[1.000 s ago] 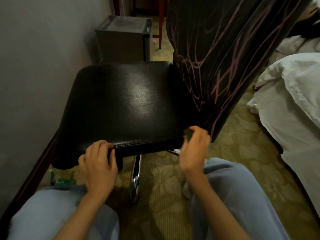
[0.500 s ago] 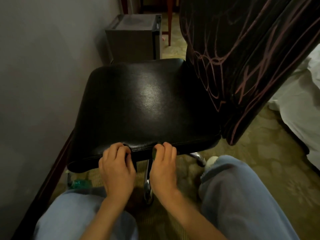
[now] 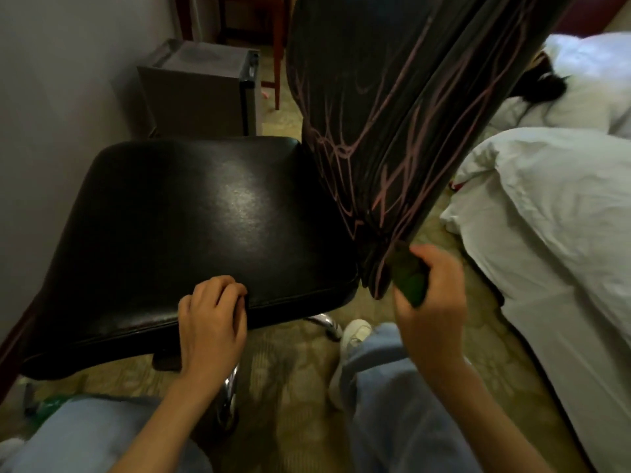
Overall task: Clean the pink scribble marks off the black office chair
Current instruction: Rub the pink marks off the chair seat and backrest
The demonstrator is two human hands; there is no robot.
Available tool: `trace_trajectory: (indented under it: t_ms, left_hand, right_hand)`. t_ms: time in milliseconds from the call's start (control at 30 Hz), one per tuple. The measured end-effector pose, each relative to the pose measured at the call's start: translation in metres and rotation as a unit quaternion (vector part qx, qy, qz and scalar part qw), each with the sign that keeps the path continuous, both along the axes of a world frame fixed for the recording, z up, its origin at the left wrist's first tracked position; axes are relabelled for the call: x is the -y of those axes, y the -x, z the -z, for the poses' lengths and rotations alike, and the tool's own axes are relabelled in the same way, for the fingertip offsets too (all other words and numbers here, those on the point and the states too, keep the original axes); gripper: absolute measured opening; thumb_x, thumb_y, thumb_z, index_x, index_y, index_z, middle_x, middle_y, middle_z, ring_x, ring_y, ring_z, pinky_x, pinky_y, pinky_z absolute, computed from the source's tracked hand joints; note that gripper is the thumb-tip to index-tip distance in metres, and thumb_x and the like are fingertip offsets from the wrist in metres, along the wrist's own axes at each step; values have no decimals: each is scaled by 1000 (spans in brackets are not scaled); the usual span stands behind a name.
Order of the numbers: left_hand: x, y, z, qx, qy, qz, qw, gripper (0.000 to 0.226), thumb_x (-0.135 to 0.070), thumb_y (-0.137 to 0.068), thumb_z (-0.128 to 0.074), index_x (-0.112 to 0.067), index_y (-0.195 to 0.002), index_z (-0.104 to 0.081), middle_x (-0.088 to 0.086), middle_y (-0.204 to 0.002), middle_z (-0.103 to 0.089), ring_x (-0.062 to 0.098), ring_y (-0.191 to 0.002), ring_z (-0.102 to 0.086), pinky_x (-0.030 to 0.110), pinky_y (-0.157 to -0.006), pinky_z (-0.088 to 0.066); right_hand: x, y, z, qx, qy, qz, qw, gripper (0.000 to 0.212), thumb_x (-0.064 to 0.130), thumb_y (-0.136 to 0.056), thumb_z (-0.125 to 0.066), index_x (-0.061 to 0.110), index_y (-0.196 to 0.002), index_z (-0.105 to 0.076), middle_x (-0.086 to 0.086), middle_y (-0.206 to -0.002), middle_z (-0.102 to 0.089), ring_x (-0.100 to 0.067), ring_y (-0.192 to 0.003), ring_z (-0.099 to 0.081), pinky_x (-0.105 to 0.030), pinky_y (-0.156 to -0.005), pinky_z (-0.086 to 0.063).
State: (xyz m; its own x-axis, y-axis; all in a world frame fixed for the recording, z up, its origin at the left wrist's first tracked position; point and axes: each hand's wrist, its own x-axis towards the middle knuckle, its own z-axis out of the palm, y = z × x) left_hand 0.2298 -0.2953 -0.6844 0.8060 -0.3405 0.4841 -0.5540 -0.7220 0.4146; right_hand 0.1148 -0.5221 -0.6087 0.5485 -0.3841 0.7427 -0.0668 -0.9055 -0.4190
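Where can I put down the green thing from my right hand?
The seat is bare between the left hand on its front edge and the scribbled backrest. A narrow carpet strip runs free between the right hand holding the green thing and the white bedding. Crowded below the seat front: legs, shoe, chrome base.

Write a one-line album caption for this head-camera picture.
Left hand grips the black seat while right hand holds a green object by the pink-scribbled backrest.

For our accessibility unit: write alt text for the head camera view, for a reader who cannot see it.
A person's right hand holds a small green object by the lower corner of a black chair backrest covered in pink scribble marks. The left hand grips the front edge of the seat; white bedding lies at right.
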Motion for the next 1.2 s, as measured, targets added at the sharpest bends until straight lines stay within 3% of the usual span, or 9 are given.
trace_trajectory:
  t_ms: [100,200,367,700,800,867,1000,1067,1200]
  left_hand:
    - [7,-5,1,4,0,11,1000,24,-19,-82,-46,-11,-95,-65,5,-101,-59,18,-95,-50,27,-78,-26]
    - [10,-8,2,3,-13,6,1000,25,-15,-77,-53,-10,-98,-65,6,-102,-60,23,-94,-53,34,-77,-34]
    - [11,-9,6,-14,-38,1,999,33,-22,-80,-45,-11,-105,-64,7,-108,-59,22,-100,-50,39,-81,-37]
    - [20,-6,11,-36,-82,15,996,36,-7,-75,-71,-9,-110,-64,11,-111,-60,24,-103,-46,41,-79,-42]
    - [22,-6,12,-28,-68,20,997,30,-12,-80,-59,-10,-110,-64,11,-112,-60,23,-104,-47,39,-81,-40]
    - [23,-5,13,-30,-54,16,998,32,-6,-77,-67,-9,-109,-65,11,-111,-60,23,-104,-47,39,-80,-40]
    - [24,-5,14,-9,-36,18,999,29,-12,-81,-58,-7,-109,-65,12,-111,-61,23,-104,-47,35,-82,-34]
    - [24,-5,14,-5,-37,20,999,38,-21,-82,-42,-7,-109,-64,12,-110,-60,23,-103,-47,32,-82,-31]
    - [23,-3,13,-4,-41,25,999,41,-22,-82,-37,-7,-108,-65,13,-111,-61,23,-104,-48,31,-83,-33]
  right_hand:
    - [23,-5,-14,12,108,21,994,36,-12,-71,-64,-11,-106,-61,-27,-103,-58,-31,-99,-52,-21,-95,-35]
    - [34,-18,-11,-12,221,24,975,37,-14,-70,-68,-10,-107,-64,-25,-101,-63,-32,-97,-52,-27,-93,-36]
    - [45,-36,15,-41,297,23,954,31,-8,-76,-71,-7,-107,-65,-24,-101,-67,-30,-97,-52,-34,-88,-43]
    - [61,-31,66,-186,273,-12,944,31,-2,-73,-76,1,-103,-69,-13,-99,-67,-24,-92,-59,-35,-73,-54]
    - [58,-28,49,-144,204,-13,968,29,0,-79,-61,-1,-108,-64,-16,-104,-61,-25,-96,-54,-30,-84,-48]
    - [55,-25,29,-88,178,-5,980,34,-1,-75,-55,2,-108,-57,-19,-105,-58,-27,-97,-50,-24,-89,-37]
    - [57,-35,3,-19,237,7,971,23,-7,-77,-64,2,-97,-57,-20,-102,-59,-31,-91,-53,-33,-82,-41]
    - [62,-43,8,-29,273,0,962,7,0,-84,-64,-1,-91,-64,-19,-98,-64,-31,-88,-57,-38,-72,-46]
    - [74,-52,42,-59,349,-16,935,4,7,-88,-66,3,-87,-67,-15,-90,-68,-28,-85,-59,-37,-65,-48]
